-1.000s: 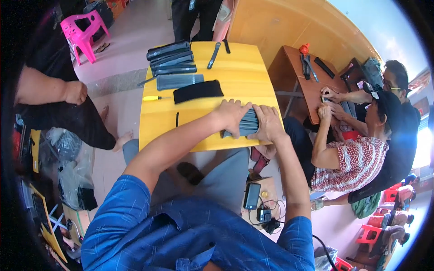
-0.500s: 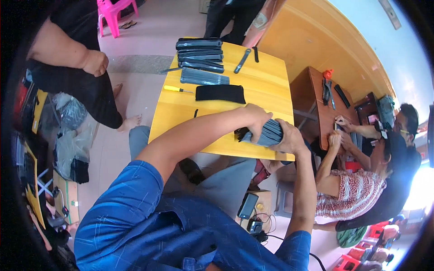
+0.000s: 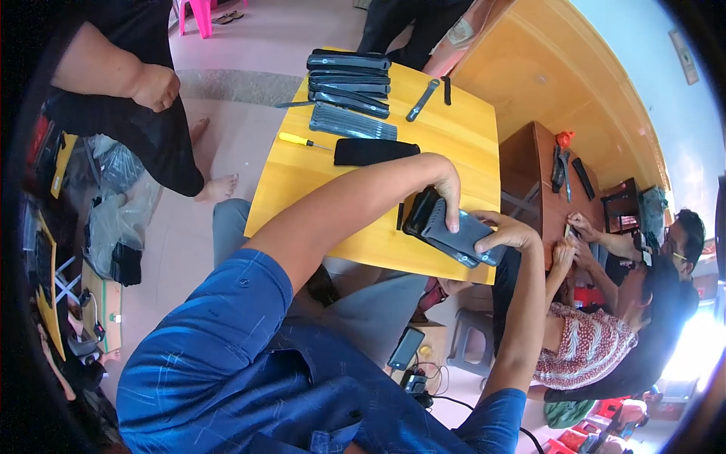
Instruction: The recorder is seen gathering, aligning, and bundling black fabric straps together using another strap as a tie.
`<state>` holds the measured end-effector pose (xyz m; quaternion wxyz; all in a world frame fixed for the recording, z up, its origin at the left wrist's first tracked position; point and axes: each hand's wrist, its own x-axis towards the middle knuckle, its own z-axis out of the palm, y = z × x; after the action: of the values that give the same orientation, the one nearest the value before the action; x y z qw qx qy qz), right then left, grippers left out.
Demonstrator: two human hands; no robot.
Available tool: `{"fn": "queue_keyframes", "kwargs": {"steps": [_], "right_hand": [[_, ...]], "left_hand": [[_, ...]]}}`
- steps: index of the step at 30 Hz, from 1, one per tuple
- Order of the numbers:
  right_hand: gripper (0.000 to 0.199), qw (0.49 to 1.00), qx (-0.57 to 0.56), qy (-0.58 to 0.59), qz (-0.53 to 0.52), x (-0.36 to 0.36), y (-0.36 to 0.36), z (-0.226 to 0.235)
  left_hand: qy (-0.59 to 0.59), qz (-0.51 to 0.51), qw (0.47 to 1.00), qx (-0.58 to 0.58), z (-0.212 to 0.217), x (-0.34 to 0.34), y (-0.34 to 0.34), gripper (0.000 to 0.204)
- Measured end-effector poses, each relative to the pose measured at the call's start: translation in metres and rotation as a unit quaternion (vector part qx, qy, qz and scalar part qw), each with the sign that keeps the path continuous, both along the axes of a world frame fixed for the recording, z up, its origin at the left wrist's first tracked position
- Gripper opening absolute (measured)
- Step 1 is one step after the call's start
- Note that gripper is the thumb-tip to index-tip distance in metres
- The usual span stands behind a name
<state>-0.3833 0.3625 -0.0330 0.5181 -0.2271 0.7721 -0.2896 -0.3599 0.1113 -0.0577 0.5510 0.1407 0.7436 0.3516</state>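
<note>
Head view, the only one. Gripping a grey stack [image 3: 457, 231] of flat pieces in both hands, near the right-hand near corner of the yellow counter [image 3: 473, 140]. With the left hand [image 3: 446, 191], reaching over from above, one digit pressed on the upper face; other fingers largely hidden, so grip there read with some caution. With the right hand [image 3: 513, 231], pinching the right end, thumb on top.

Just changed: half a second ago, squeezed on edge between the hands, thin edges showing as lines; now tipped over, broad faces up, pieces slightly offset. In effect, a bundle less squared, presented by face instead of edge.

Left alone farther back on the counter: black pouch-like piece [image 3: 376, 151], yellow-handled screwdriver [image 3: 296, 139] beside it, row of grey strips [image 3: 353, 122], dark bundles [image 3: 349, 79] beyond.
</note>
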Motion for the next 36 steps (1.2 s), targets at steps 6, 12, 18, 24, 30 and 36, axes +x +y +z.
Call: {"fn": "queue_keyframes", "kwargs": {"steps": [6,12,18,24,30,36], "right_hand": [[0.093,0.989,-0.094,0.004,-0.117,-0.003,0.010,-0.007],[0.082,0.971,-0.159,0.037,-0.172,0.005,0.019,-0.011],[0.080,0.952,-0.204,0.055,-0.222,0.007,0.033,-0.011],[0.069,0.924,-0.228,0.171,-0.255,0.017,0.030,-0.017],[0.060,0.878,-0.283,0.264,-0.283,0.036,0.000,0.010],[0.058,0.820,-0.229,0.515,-0.097,0.035,-0.104,0.062]], "left_hand": [[0.170,-0.022,0.981,-0.096,0.014,-0.024,-0.014,0.086],[0.188,-0.039,0.981,-0.034,0.025,-0.019,-0.012,0.098],[0.262,0.016,0.965,0.013,0.026,-0.006,-0.006,0.111],[0.376,0.086,0.922,0.021,0.024,0.021,-0.011,0.100],[0.542,0.264,0.794,0.080,0.013,0.079,-0.050,0.056],[0.598,0.472,0.647,0.015,-0.033,0.124,-0.200,0.029]]}}
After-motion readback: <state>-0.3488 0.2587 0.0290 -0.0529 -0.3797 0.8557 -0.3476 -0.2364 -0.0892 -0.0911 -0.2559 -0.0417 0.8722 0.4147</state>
